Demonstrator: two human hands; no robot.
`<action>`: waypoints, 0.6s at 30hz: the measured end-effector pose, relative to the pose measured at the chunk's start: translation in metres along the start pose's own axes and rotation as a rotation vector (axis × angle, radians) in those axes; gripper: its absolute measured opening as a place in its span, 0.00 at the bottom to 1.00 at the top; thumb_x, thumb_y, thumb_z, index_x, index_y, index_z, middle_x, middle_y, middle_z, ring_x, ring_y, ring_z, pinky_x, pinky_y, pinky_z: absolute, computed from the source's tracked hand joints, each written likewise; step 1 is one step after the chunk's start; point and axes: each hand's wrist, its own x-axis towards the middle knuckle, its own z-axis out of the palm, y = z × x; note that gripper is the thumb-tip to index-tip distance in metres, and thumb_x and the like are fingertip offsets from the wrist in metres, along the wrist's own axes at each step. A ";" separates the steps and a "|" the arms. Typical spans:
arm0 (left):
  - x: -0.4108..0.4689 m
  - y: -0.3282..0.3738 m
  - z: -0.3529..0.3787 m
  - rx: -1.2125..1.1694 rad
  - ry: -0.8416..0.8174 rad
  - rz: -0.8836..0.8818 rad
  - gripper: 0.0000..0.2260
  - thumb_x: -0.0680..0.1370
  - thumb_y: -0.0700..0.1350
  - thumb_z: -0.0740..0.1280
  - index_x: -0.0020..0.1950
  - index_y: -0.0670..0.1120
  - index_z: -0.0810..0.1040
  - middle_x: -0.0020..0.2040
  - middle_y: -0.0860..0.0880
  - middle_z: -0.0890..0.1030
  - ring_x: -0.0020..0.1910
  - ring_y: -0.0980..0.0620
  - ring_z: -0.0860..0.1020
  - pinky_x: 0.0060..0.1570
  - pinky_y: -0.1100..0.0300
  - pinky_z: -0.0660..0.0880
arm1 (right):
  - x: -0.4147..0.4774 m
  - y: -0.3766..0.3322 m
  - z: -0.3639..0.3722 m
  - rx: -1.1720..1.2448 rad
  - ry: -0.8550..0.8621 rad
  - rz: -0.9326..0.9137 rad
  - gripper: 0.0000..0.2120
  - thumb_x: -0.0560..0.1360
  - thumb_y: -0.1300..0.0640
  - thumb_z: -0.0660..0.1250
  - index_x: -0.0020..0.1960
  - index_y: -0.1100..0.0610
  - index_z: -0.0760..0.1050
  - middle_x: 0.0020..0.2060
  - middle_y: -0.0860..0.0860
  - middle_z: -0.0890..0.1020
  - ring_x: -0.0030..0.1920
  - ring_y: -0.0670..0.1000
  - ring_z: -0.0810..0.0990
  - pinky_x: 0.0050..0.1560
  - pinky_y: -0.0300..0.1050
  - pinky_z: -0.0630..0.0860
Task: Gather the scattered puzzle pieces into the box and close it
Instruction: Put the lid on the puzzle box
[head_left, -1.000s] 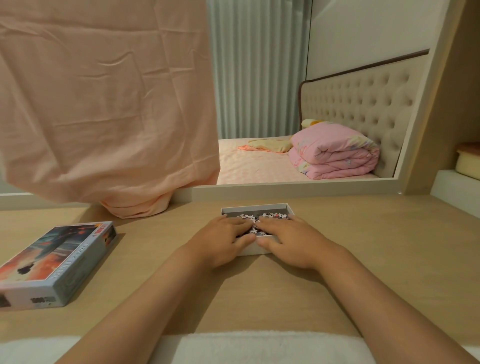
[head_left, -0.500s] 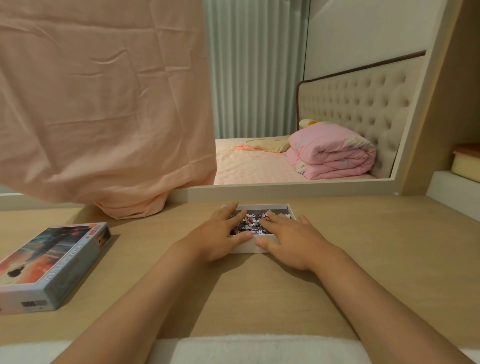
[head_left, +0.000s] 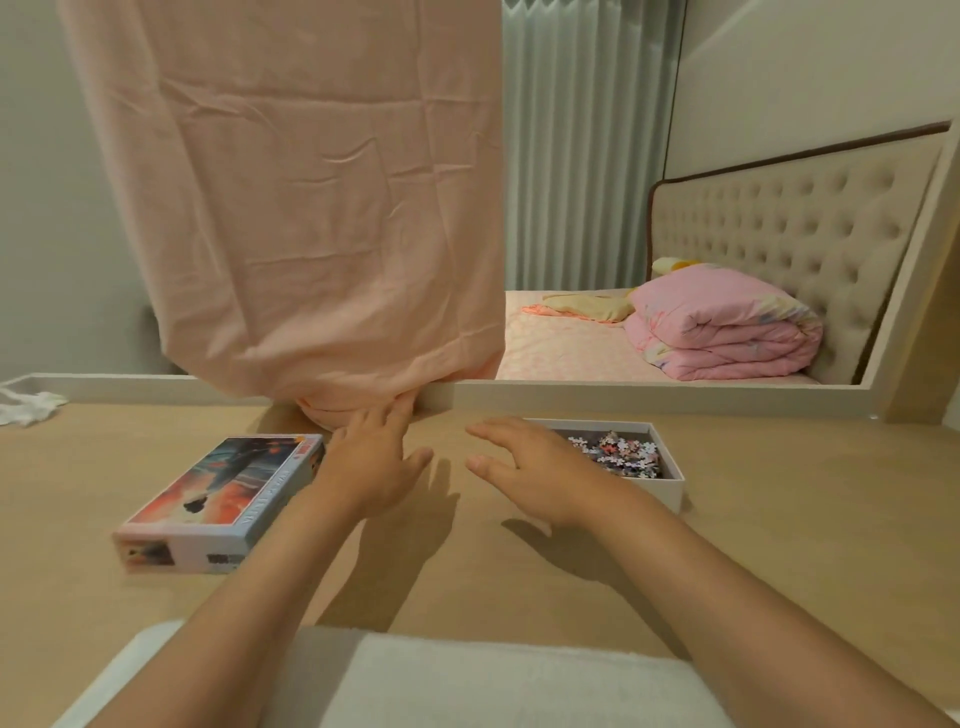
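The box (head_left: 671, 491) is a shallow white tray standing open on the table (head_left: 779, 561), right of centre. The pieces (head_left: 621, 453) lie inside it in a loose heap, small and speckled white, dark and reddish, against the tray's grey floor. The lid (head_left: 223, 499) lies flat, well apart to the left, its top printed in orange and teal and its sides pale with small print.

The left hand (head_left: 374, 467) is spread flat and holds nothing. It is just beside the lid's far right corner, and whether it touches cannot be told. The right hand (head_left: 530, 467) has straight fingers with the thumb held apart, is empty, and hides the box's left end. A pink cloth (head_left: 311, 208) hangs behind.
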 end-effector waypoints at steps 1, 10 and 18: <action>-0.004 -0.016 -0.002 0.039 -0.012 -0.050 0.30 0.79 0.60 0.59 0.78 0.51 0.58 0.77 0.47 0.61 0.74 0.44 0.59 0.70 0.48 0.60 | 0.008 -0.011 0.008 0.024 -0.025 -0.007 0.26 0.81 0.41 0.58 0.77 0.47 0.64 0.76 0.47 0.65 0.75 0.48 0.62 0.73 0.44 0.57; -0.037 -0.103 -0.007 0.299 -0.176 -0.348 0.34 0.75 0.66 0.57 0.76 0.50 0.59 0.75 0.44 0.64 0.73 0.40 0.63 0.70 0.40 0.56 | 0.074 -0.077 0.073 0.080 -0.172 0.031 0.32 0.79 0.45 0.64 0.79 0.54 0.58 0.78 0.52 0.61 0.76 0.51 0.60 0.74 0.45 0.57; -0.029 -0.101 -0.010 0.049 -0.234 0.161 0.33 0.69 0.59 0.62 0.75 0.60 0.63 0.77 0.51 0.61 0.75 0.45 0.60 0.72 0.49 0.59 | 0.083 -0.073 0.086 0.125 -0.078 0.106 0.33 0.79 0.41 0.59 0.79 0.50 0.53 0.76 0.54 0.61 0.73 0.58 0.65 0.72 0.53 0.65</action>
